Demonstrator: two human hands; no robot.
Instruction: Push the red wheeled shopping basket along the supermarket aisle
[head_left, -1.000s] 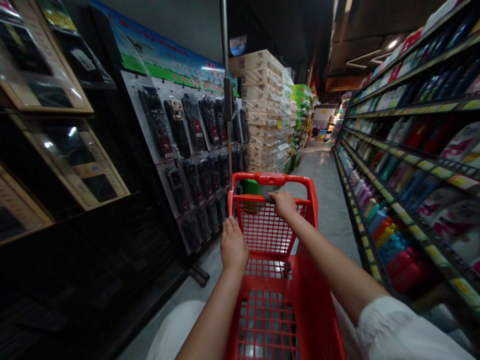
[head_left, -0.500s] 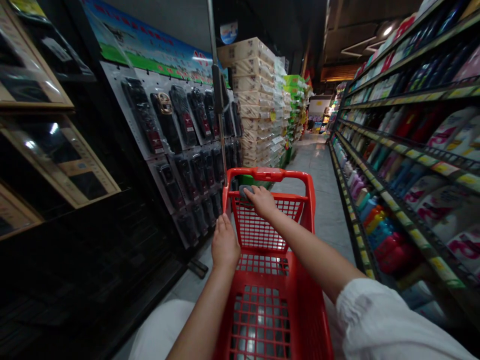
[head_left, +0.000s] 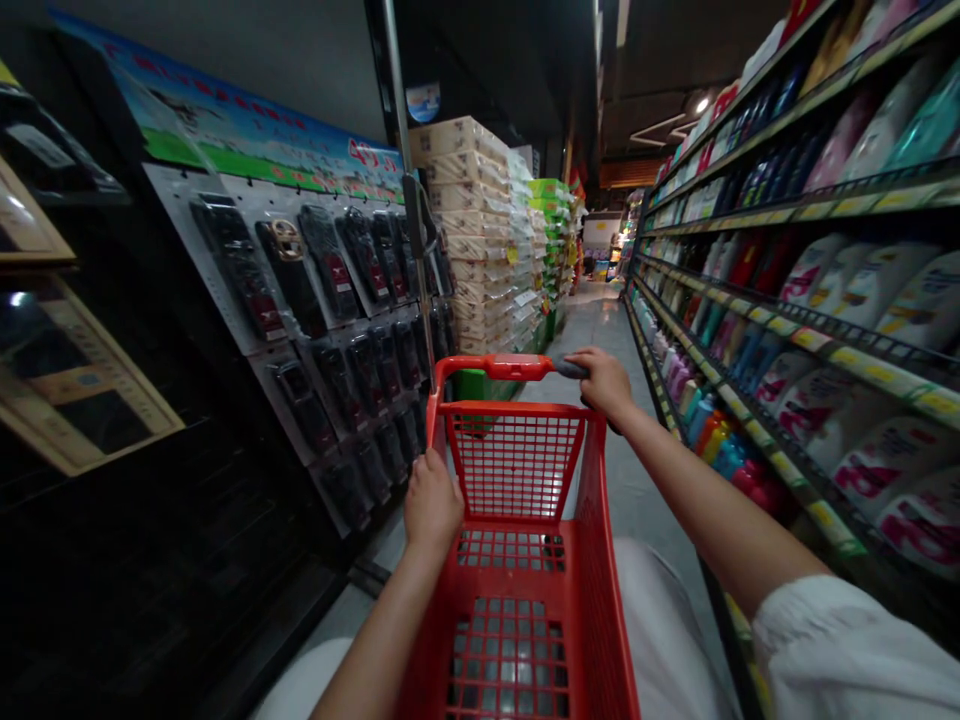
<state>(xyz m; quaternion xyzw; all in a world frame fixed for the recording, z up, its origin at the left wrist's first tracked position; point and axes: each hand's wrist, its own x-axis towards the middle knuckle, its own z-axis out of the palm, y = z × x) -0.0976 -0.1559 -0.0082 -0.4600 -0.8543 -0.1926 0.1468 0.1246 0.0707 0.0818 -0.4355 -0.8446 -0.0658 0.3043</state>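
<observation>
A red plastic shopping cart (head_left: 517, 412) with a grid basket stands in front of me. My left hand (head_left: 433, 508) is closed over its left side rim, fingers pointing forward. At the right end of the cart's top handle bar, my right hand (head_left: 604, 384) is closed around a dark grey piece of cloth (head_left: 570, 368), pressed against the bar. The cloth's tip sticks out to the left of my fingers, and a dark part shows below my hand. Most of the cloth is hidden by the hand. The visible part of the basket holds nothing.
To the left, packaged phone-case-like items (head_left: 330, 260) hang on a display panel beside a metal pole (head_left: 409, 150). Stacked cartons (head_left: 472, 235) stand ahead. Shelves of bottles (head_left: 825, 280) line the right side. The tiled aisle floor (head_left: 592, 320) runs forward.
My right hand has slid the grey cloth from the left part of the cart's handle area to its right end. My left hand stays on the left rim. The view has shifted slightly right.
</observation>
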